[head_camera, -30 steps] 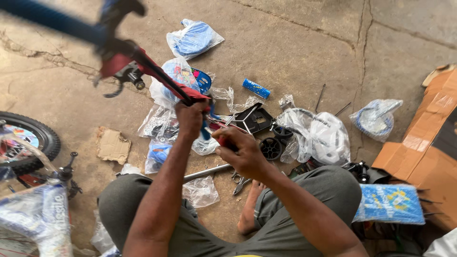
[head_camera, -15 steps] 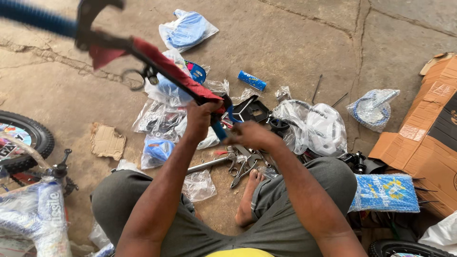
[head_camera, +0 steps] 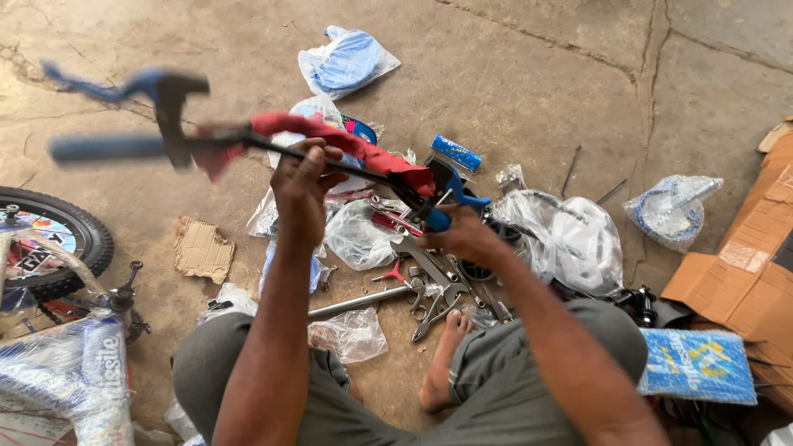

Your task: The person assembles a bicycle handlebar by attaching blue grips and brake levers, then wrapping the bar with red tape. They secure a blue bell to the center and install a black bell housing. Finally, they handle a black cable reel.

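I hold a bicycle handlebar [head_camera: 248, 140] up in front of me, with blue grips, black brake levers and a red pad around its crossbar. My left hand [head_camera: 302, 186] is wrapped around the middle of the bar, by the red pad. My right hand [head_camera: 462, 235] grips the bar's right end, next to a blue grip and brake lever [head_camera: 453, 186]. Below my hands, wrenches and pliers [head_camera: 429, 285] lie on the concrete floor between my crossed legs.
Clear plastic bags of parts [head_camera: 570, 239] and a blue saddle in a bag [head_camera: 347, 62] lie ahead. A bicycle wheel [head_camera: 62, 239] and a wrapped frame [head_camera: 74, 380] sit at left. Cardboard boxes [head_camera: 743, 272] stand at right. A metal tube [head_camera: 355, 303] lies near my knee.
The handlebar has swung from steeply tilted to nearly level and lower. My left hand slid left along it to the red pad, and my right hand now holds its right end.
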Demonstrator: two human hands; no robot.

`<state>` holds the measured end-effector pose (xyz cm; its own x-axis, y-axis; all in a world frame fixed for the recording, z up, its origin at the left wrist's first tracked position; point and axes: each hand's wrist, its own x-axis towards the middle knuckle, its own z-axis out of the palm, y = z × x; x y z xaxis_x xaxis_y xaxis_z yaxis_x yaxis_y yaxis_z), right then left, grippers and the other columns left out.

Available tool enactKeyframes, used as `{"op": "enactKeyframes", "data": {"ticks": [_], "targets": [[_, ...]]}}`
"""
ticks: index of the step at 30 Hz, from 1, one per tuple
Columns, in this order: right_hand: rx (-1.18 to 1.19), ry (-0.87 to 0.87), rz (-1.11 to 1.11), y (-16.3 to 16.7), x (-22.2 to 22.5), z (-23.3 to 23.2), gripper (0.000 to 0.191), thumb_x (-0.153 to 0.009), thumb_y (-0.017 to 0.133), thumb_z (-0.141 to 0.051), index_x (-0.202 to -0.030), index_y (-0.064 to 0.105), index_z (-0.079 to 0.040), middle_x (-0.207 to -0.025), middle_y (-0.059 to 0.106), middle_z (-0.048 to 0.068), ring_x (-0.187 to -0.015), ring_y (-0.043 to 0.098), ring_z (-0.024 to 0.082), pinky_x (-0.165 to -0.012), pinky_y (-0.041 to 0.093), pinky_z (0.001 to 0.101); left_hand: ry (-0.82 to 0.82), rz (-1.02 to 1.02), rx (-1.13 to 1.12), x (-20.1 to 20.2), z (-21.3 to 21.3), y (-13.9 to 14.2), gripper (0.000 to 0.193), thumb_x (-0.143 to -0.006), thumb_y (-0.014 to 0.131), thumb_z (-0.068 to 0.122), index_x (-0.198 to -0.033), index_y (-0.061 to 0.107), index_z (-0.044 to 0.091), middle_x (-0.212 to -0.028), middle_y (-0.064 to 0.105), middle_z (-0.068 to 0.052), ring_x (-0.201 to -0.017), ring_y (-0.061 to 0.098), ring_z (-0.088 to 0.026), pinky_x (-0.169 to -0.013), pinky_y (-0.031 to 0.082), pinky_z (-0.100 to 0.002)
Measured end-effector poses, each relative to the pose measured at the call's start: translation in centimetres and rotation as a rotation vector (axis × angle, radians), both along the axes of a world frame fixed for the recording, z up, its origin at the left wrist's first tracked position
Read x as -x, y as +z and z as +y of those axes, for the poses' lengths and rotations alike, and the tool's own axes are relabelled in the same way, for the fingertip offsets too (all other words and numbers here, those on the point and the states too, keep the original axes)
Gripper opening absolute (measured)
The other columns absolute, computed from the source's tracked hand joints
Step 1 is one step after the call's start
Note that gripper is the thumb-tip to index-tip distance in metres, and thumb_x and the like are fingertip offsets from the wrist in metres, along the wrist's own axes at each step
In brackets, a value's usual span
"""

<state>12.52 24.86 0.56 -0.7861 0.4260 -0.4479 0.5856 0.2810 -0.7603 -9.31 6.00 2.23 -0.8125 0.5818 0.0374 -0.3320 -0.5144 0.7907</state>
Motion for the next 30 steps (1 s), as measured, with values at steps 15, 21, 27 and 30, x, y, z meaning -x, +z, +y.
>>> {"op": "enactKeyframes", "data": {"ticks": [15, 21, 27, 30], "targets": [[-0.781, 0.039, -0.372, -8.4, 7.2, 20.0, 0.054, -0.084, 0.081, -0.039, -0.128, 0.071, -0.009, -0.132, 0.068, 0.019, -0.124, 0.063, 0.035, -0.107, 0.049, 0.0441, 0.107, -0.772, 0.023, -6.3, 1.5, -12.8, 0.029, -0.105, 0.046, 0.029, -0.101, 0.055, 0.001, -0.099, 0.069, -0.02, -0.099, 0.069, -0.034, -0.098, 0.055, -0.053], [-0.642, -0.184, -0.292, -12.5, 11.7, 18.7, 0.087, -0.075, 0.085, -0.035, -0.149, 0.044, -0.014, -0.149, 0.049, 0.017, -0.137, 0.042, 0.041, -0.104, 0.032, 0.0633, 0.057, -0.781, 0.223, -8.0, 0.3, -13.3, 0.008, -0.1, 0.048, 0.009, -0.105, 0.052, 0.003, -0.098, 0.069, -0.02, -0.101, 0.07, -0.035, -0.091, 0.058, -0.055], [-0.723, -0.17, -0.449, -15.2, 10.6, 18.3, 0.056, -0.083, 0.08, -0.029, -0.131, 0.062, -0.007, -0.132, 0.066, 0.02, -0.13, 0.056, 0.04, -0.105, 0.038, 0.0657, 0.049, -0.813, 0.341, -9.5, -0.9, -16.1, 0.009, -0.099, 0.051, 0.009, -0.107, 0.053, 0.003, -0.097, 0.068, -0.016, -0.097, 0.07, -0.032, -0.087, 0.059, -0.055], [-0.653, -0.227, -0.167, -14.6, 10.1, 18.9, 0.05, -0.078, 0.083, -0.027, -0.119, 0.068, -0.003, -0.119, 0.071, 0.021, -0.114, 0.066, 0.039, -0.098, 0.05, 0.0543, 0.03, -0.806, 0.327, -10.0, -0.5, -17.2, 0.01, -0.103, 0.052, 0.013, -0.107, 0.052, 0.003, -0.097, 0.068, -0.016, -0.096, 0.07, -0.034, -0.085, 0.059, -0.053]]}}
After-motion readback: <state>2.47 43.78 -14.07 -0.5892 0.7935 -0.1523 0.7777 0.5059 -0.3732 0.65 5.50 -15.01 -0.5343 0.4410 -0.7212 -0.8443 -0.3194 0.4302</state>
